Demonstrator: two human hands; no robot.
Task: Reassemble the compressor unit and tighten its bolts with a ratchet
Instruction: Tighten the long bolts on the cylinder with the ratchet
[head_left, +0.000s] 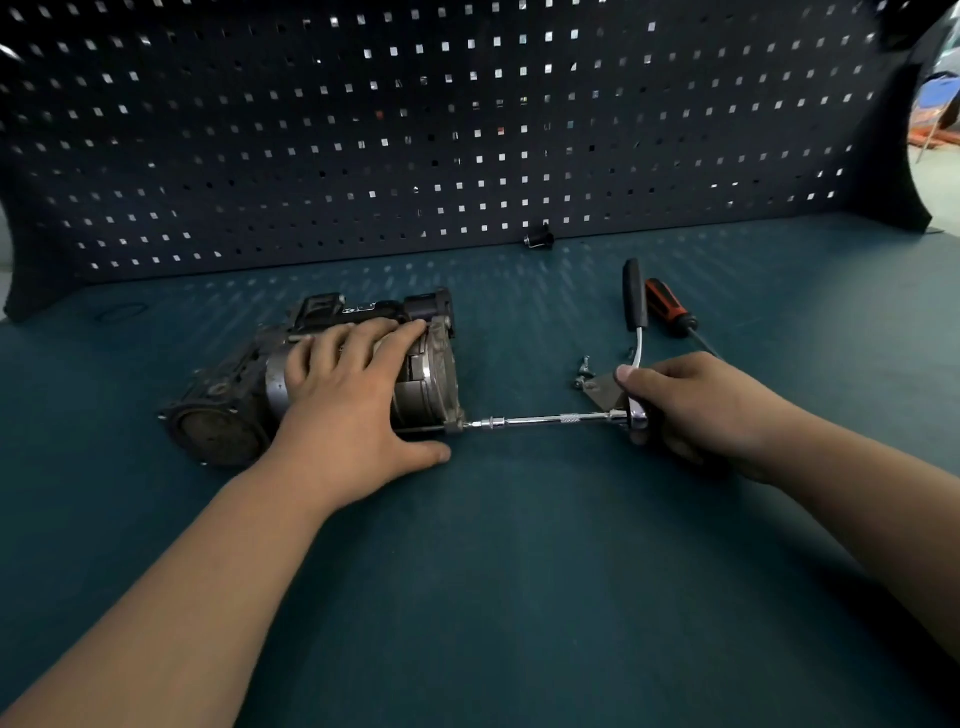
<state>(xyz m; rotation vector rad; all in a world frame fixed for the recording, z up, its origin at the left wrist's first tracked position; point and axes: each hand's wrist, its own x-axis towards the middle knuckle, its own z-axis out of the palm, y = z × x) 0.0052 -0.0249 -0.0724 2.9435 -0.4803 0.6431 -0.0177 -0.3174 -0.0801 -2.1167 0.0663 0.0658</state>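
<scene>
Left hand (348, 384) flat on compressor unit (439, 374), right hand (691, 405) gripping ratchet (635, 299) head; long extension (545, 420) could slip off bolt (460, 426) if unit rolls.

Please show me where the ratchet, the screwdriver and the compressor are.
ratchet (635, 296): head view, on its black grip.
screwdriver (666, 304): head view, on its orange and black handle.
compressor (221, 431): head view, on its round end cover.

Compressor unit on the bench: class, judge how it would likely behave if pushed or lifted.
The compressor unit looks like solid metal, so it is probably stiff and heavy for its size. Its barrel body lies on its side, so it might roll; the left hand pressing on top suggests it needs steadying against the ratchet.
</scene>
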